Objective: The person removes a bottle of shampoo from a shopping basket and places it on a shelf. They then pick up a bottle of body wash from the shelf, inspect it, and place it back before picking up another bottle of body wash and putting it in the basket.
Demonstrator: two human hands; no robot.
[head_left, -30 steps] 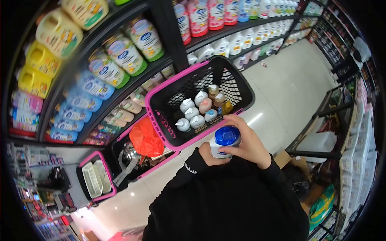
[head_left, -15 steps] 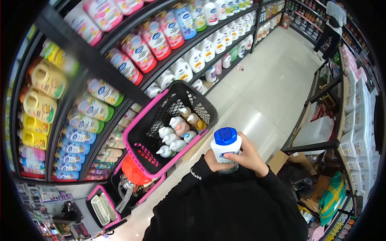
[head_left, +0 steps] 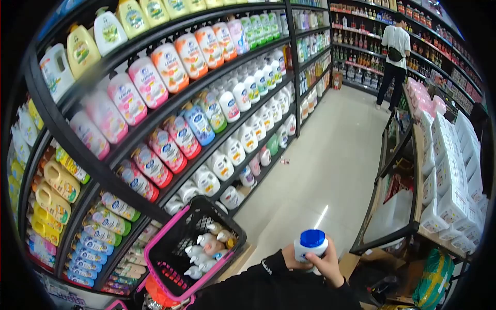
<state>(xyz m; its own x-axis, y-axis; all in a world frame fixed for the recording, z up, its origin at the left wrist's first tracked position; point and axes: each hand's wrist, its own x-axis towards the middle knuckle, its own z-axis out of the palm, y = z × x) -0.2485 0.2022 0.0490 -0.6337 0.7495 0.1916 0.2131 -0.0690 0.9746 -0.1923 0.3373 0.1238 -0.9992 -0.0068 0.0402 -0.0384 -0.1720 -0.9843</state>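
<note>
And the view swings up! Half a second ago it looked down on the basket (head_left: 173,247); now that has slid to the lower left, its pump bottles (head_left: 195,253) huddled inside, and the long shelves (head_left: 106,168) sweep across the frame. Down the aisle floor (head_left: 320,170), a person (head_left: 397,49) in a white top now shows in full, back turned. But the bottle (head_left: 302,251) hasn't left the hands: the gaze has moved on, the hold has not, so it remains up in the air, apart from the basket and well short of the shelves.

Look at that grip! The left hand (head_left: 291,260) cups the near left side, most of its fingers hidden; the right hand (head_left: 330,264) closes round the other side, thumb pressed across the front. Both are wrapped on it, neither spread.

And the bottle itself: squat, white, standing nearly upright, topped by a broad, glossy blue cap (head_left: 313,237) that looks closed. There's some print on the front, but the thumb covers part of it and the rest is too small to read
</note>
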